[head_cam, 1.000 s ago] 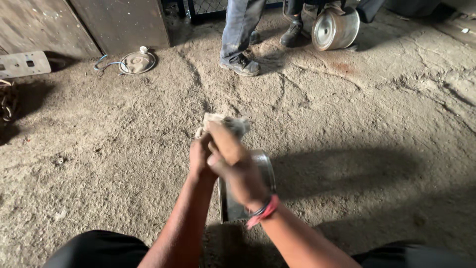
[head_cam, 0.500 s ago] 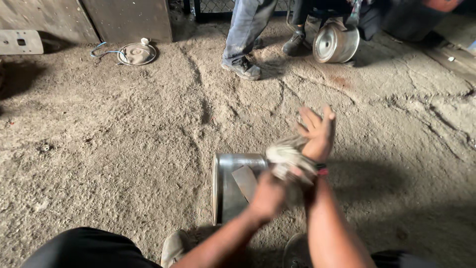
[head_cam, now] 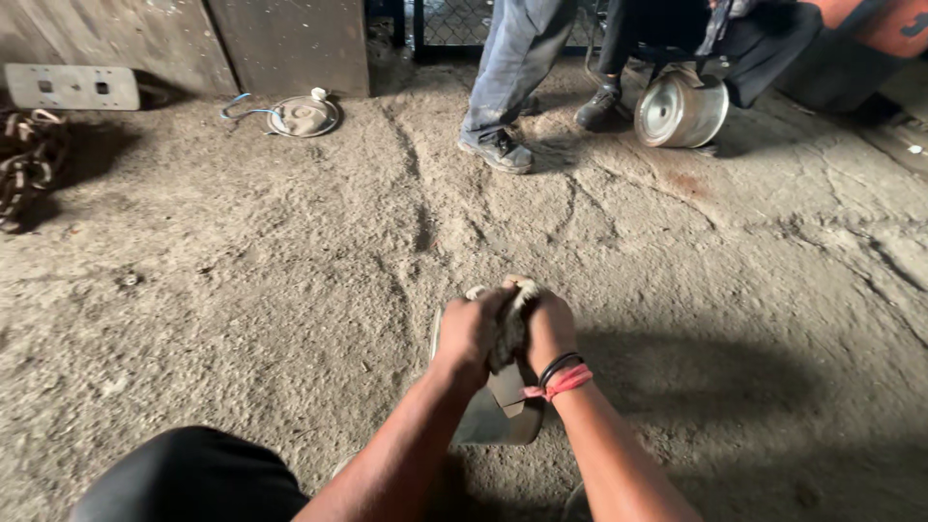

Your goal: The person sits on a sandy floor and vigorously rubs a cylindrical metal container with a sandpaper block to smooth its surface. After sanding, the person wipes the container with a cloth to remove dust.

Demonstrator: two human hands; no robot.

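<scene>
Head view: left hand and right hand both clenched around dirty rag above metal vessel.

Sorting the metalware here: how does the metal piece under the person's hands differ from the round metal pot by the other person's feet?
The metal piece lies close, below the left hand and right hand, which clasp a pale cloth; the round pot sits far off, untouched. The metal piece is mostly hidden and shaded, looking flattish; the pot shows whole, tipped on its side, its round face bright. Both are bare grey metal and lie low by the dusty floor.
</scene>
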